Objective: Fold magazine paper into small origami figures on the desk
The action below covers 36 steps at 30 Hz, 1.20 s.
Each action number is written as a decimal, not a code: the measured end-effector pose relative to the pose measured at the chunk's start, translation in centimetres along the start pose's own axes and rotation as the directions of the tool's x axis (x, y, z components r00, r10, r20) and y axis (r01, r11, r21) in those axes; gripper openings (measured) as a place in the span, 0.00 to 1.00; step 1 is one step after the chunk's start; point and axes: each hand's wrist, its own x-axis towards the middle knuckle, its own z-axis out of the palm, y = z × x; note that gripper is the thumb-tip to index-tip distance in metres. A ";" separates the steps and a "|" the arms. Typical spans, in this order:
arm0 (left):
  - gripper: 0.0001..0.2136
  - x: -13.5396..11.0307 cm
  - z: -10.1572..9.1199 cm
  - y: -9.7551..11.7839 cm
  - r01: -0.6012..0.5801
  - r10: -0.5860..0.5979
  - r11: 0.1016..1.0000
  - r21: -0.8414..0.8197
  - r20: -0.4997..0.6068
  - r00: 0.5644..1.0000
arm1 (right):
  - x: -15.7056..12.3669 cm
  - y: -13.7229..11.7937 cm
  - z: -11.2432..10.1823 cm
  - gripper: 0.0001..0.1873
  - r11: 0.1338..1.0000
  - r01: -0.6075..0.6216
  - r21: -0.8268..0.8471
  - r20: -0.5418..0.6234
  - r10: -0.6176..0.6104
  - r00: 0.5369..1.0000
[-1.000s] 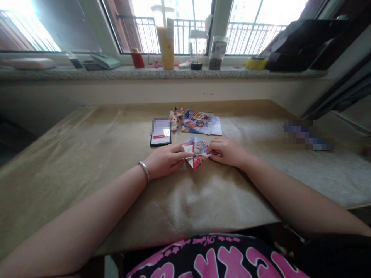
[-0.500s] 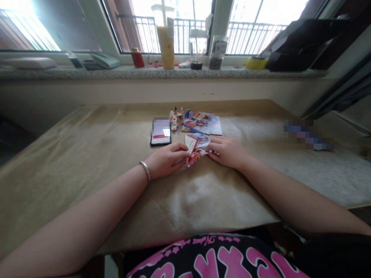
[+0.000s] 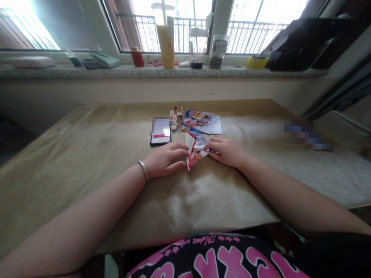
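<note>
A folded sheet of printed paper (image 3: 199, 146), colourful with a white flap and a red edge, lies on the table between my hands. My left hand (image 3: 166, 157), with a silver bracelet at the wrist, rests its outstretched fingers on the white flap, thumb held apart near the lower edge. At the paper's right corner, the fingers and thumb of my right hand (image 3: 227, 150) close on it; the fingertips are partly hidden. Just beyond lies a stack of printed sheets (image 3: 199, 120). A folded paper piece (image 3: 175, 117) with pointed tips stands left of the stack.
A phone (image 3: 161, 133) lies lit beside my left hand. At the far right of the table (image 3: 130, 216) is a blurred bluish object (image 3: 308, 137). The windowsill (image 3: 116, 73) holds a tall yellow drink cup (image 3: 166, 46), a red bottle (image 3: 137, 57) and clear containers (image 3: 218, 52).
The paper's white flap now lies flatter, with a straighter red edge and a lower pointed tip. My left thumb has parted from the fingers; my right fingers have shifted slightly left.
</note>
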 end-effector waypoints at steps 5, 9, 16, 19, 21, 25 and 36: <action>0.12 0.2 0.2 0.1 -0.005 0.008 1.000 0.029 -0.087 0.996 | 0.0 0.0 -0.1 0.09 0.997 0.074 -0.025 -0.101 -0.076 0.992; 0.11 0.2 0.4 0.1 -0.009 0.020 0.998 0.063 -0.165 0.986 | 0.0 -0.1 -0.2 0.09 0.991 0.133 -0.006 -0.114 -0.133 0.985; 0.10 0.1 0.6 -0.4 0.010 0.004 0.998 0.069 -0.193 0.981 | 0.1 -0.1 -0.2 0.08 0.990 0.120 0.075 -0.104 -0.112 0.988; 0.11 0.1 0.9 -0.7 0.056 -0.051 0.997 0.053 -0.081 0.995 | 0.1 0.1 -0.1 0.07 0.986 0.120 0.116 -0.073 -0.112 0.991; 0.13 0.0 1.1 -0.8 0.078 -0.078 0.995 0.054 -0.008 0.997 | 0.0 0.3 -0.1 0.07 0.983 0.134 0.128 -0.047 -0.129 0.991; 0.16 0.0 1.1 -0.8 0.089 -0.092 0.994 0.057 0.069 0.993 | 0.0 0.5 -0.1 0.06 0.977 0.168 0.134 0.026 -0.173 0.985; 0.17 0.0 1.3 -1.1 -0.002 -0.006 0.993 0.118 0.065 0.998 | 0.2 0.1 -0.2 0.04 0.941 0.140 0.308 0.075 -0.170 0.982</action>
